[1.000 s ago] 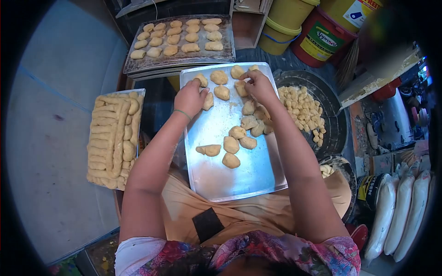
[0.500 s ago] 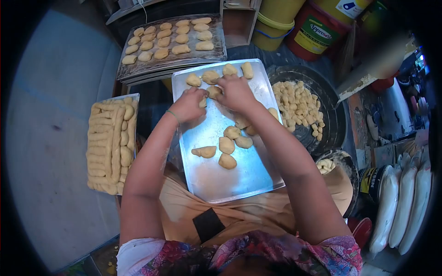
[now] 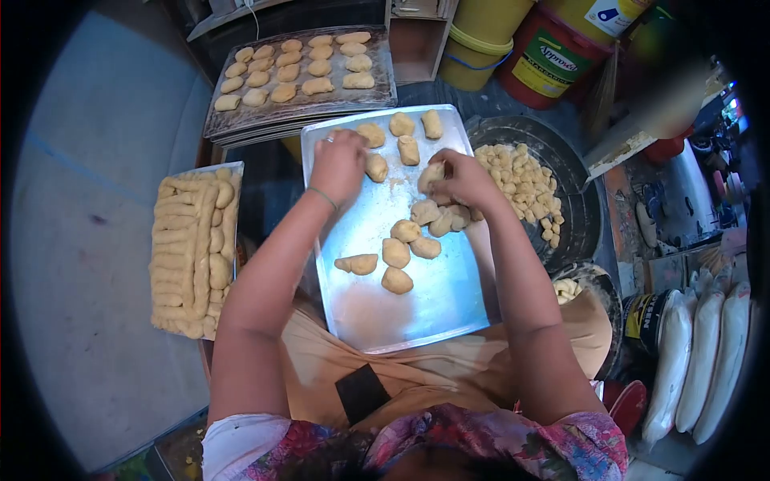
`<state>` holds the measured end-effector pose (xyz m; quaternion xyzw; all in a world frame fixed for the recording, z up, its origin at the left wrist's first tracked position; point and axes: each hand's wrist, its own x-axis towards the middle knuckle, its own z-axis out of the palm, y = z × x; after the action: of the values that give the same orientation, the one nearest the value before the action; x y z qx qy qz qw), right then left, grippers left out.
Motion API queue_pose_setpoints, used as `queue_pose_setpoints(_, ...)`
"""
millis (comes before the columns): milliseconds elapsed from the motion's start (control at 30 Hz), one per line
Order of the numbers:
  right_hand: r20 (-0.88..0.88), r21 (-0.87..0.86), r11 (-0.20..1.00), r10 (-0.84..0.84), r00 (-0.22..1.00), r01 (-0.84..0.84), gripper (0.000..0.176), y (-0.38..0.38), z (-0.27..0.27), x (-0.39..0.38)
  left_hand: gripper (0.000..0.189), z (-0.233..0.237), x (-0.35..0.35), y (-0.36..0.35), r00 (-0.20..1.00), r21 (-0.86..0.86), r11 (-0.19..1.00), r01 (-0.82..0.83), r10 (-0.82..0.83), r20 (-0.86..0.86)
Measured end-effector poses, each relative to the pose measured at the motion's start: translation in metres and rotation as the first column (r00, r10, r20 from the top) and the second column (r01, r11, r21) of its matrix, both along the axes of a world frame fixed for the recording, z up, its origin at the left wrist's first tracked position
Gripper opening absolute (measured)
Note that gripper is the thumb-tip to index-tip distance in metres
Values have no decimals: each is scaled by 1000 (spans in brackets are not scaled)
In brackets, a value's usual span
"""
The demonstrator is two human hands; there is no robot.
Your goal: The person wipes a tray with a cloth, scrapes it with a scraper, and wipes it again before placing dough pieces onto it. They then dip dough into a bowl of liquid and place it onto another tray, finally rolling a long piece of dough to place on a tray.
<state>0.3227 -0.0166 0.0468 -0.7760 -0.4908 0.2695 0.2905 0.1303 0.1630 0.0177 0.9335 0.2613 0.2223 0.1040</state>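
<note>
A metal baking tray (image 3: 361,313) rests across my lap with dough pieces on it. My right hand (image 3: 468,186) pinches a dough piece (image 3: 430,178) near the tray's right side. My left hand (image 3: 338,164) is at the upper left corner, fingers curled over a dough piece that they mostly hide. Just right of it lie a round dough piece (image 3: 370,135) and a smaller dough piece (image 3: 375,167). A dough roll (image 3: 408,150) sits between my hands. Several loose dough pieces (image 3: 395,253) are grouped mid-tray, partly touching one another.
A black basin (image 3: 589,212) of small dough lumps (image 3: 521,180) stands at the right. Left is a tray of packed dough strips (image 3: 180,256). Beyond, stacked trays (image 3: 216,124) carry shaped pieces. Buckets (image 3: 469,60) stand behind; long white plastic-wrapped bundles (image 3: 672,369) lie lower right.
My hands have parted: the left moved up to the corner piece, the right moved right and down to another piece. A dough roll and a small piece now lie uncovered between them.
</note>
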Motion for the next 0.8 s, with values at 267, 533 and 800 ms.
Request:
queue_pose_setpoints(267, 256, 416, 909, -112, 960, -5, 39, 12, -25, 19, 40, 13, 16, 22, 953, -52, 957, -286, 278, -117)
queue_pose_setpoints(533, 454, 177, 984, -113, 884, 35, 33, 22, -1, 10, 37, 17, -16, -36, 989, -9, 992, -124, 123, -77)
queue_pose_setpoints(800, 528, 21, 987, 125, 840, -160, 53, 59, -15, -10, 36, -5, 2, -51, 999, -24, 1000, 0, -1, -44)
